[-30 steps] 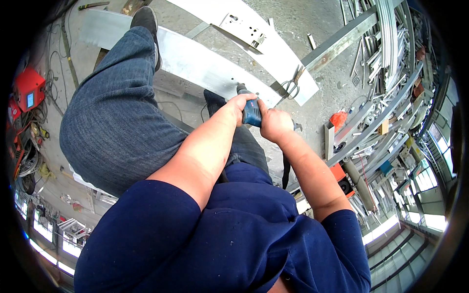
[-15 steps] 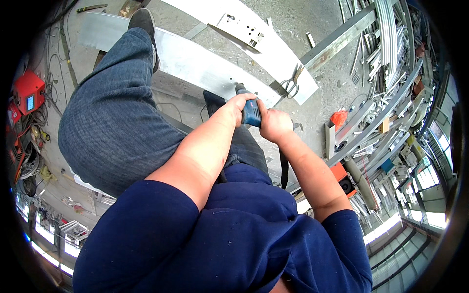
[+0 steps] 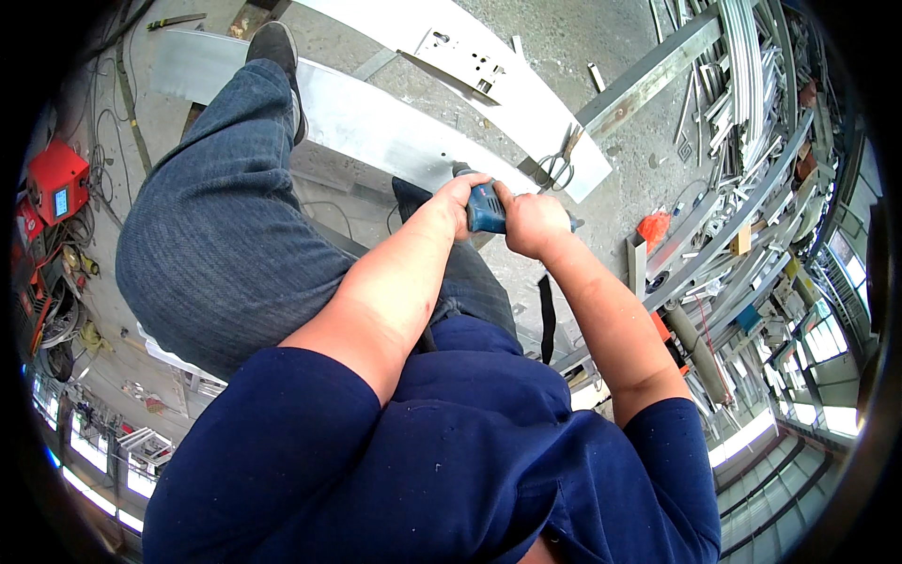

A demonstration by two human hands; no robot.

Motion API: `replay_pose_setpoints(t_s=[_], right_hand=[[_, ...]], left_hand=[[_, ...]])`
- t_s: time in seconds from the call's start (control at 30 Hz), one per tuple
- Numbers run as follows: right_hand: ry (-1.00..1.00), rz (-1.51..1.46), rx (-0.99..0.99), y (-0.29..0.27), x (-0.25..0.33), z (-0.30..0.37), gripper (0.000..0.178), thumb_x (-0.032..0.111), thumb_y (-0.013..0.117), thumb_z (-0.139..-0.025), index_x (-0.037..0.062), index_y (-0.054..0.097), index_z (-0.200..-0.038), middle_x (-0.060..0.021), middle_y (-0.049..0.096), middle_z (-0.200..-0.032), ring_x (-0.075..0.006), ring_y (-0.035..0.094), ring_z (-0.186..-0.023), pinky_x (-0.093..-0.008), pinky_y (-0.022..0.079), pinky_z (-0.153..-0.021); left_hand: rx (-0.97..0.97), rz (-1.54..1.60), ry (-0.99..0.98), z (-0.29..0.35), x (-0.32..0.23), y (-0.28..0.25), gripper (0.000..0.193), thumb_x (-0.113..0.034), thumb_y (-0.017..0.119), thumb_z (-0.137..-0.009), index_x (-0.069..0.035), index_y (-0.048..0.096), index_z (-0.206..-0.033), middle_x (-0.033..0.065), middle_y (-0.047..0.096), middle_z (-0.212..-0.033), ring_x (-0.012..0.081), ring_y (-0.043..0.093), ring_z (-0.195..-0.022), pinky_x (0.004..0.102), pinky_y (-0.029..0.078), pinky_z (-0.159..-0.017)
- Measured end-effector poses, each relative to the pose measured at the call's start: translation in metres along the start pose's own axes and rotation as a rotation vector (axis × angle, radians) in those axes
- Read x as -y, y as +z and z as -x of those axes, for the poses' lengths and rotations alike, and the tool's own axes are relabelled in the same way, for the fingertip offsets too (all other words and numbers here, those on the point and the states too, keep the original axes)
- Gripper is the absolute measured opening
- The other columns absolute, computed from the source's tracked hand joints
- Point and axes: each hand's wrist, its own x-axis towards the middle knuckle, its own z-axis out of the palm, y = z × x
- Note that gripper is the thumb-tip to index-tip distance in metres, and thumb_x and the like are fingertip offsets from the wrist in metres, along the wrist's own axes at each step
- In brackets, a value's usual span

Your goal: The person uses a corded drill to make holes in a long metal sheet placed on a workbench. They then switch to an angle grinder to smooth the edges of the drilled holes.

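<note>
A blue power drill is gripped in both my hands over the near edge of a long silvery metal bar. My left hand wraps round the front of its body. Around the rear handle my right hand is closed. The dark nose of the drill points at the bar, close to a small dark hole; its tip is hidden, so contact cannot be told. My left foot, in a dark shoe, rests on the bar.
Beyond the bar lies a white panel with cut-outs, and scissors on its right end. Metal offcuts and an orange bag are at right. A red machine and cables stand at left.
The drill's rear and my right hand have swung slightly to the right and away from me. My left hand keeps its grip near the same spot.
</note>
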Motion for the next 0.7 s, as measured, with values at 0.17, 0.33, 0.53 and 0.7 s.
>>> replay_pose_setpoints(t_s=[0.17, 0.33, 0.53, 0.7], right_hand=[[-0.008, 0.008, 0.016, -0.007, 0.000, -0.001, 0.075, 0.012, 0.061, -0.079, 0.0124, 0.037, -0.150, -0.0175, 0.073, -0.099, -0.0335, 0.072, -0.091, -0.0446, 0.057, -0.079], [0.049, -0.076, -0.020, 0.008, 0.004, -0.013, 0.073, 0.010, 0.059, -0.078, 0.0110, 0.039, -0.149, -0.0200, 0.073, -0.100, -0.0348, 0.072, -0.093, -0.0460, 0.057, -0.081], [0.077, -0.205, -0.096, 0.030, 0.015, 0.001, 0.073, 0.013, 0.060, -0.076, 0.0093, 0.042, -0.147, -0.0219, 0.072, -0.095, -0.0387, 0.071, -0.086, -0.0486, 0.057, -0.080], [0.054, -0.234, -0.116, 0.044, 0.004, 0.028, 0.089, 0.016, 0.069, -0.071, 0.0093, 0.032, -0.152, -0.0212, 0.071, -0.094, -0.0392, 0.071, -0.083, -0.0481, 0.057, -0.077]], left_hand=[[0.006, 0.005, 0.008, 0.000, -0.002, 0.001, 0.033, -0.042, 0.073, -0.085, -0.016, 0.065, -0.103, 0.0047, 0.072, -0.098, 0.0231, 0.071, -0.084, 0.0402, 0.054, -0.083], [-0.020, -0.042, 0.056, -0.007, -0.003, -0.005, 0.031, -0.037, 0.069, -0.089, -0.011, 0.064, -0.104, 0.0065, 0.072, -0.095, 0.0237, 0.070, -0.085, 0.0396, 0.055, -0.081], [-0.047, -0.118, 0.108, -0.010, -0.001, -0.014, 0.024, -0.028, 0.060, -0.096, -0.006, 0.062, -0.105, 0.0089, 0.069, -0.091, 0.0248, 0.071, -0.081, 0.0416, 0.059, -0.080], [-0.016, -0.144, 0.174, 0.008, 0.022, 0.004, 0.028, -0.028, 0.061, -0.096, -0.003, 0.061, -0.109, 0.0114, 0.068, -0.096, 0.0252, 0.069, -0.081, 0.0421, 0.058, -0.075]])
